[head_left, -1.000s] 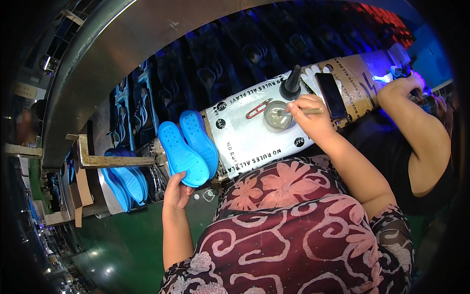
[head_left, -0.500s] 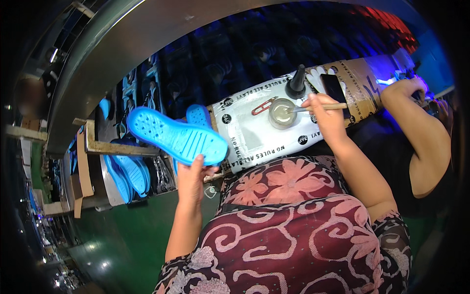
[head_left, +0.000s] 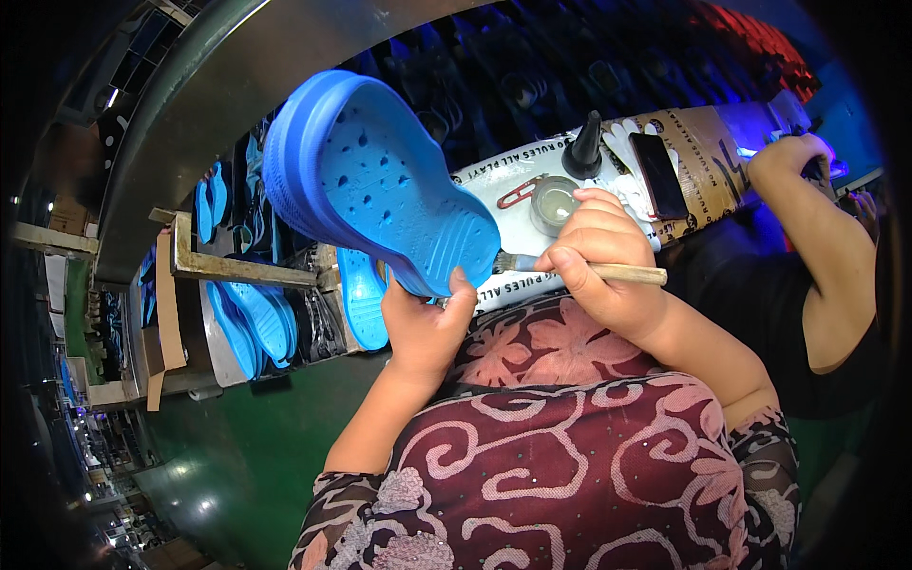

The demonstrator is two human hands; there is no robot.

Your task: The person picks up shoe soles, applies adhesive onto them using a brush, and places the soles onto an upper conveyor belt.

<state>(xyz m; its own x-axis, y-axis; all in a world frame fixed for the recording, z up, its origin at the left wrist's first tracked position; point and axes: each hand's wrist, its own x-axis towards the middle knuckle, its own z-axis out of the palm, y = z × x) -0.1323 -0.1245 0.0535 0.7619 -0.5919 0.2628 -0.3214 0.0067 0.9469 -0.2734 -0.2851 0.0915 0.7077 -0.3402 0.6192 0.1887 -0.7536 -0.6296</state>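
Note:
In my left hand is a blue shoe sole, gripped at its near end and tilted up, its holed and ridged face toward me. My right hand is closed round the wooden handle of a brush. The bristles meet the sole's edge at its near right end. Just beyond the right hand stands a glass jar with pale liquid in it, partly hidden by the fingers. A red-handled snip-like tool lies beside the jar.
A black cone-shaped bottle, white gloves and a phone rest on the wrapped work surface. More blue soles lie at left by a wooden bar. At right, another person's arm reaches in.
My left hand has raised and turned the sole, bringing it closer. My right hand has moved the brush out of the jar, down and left to the sole's edge.

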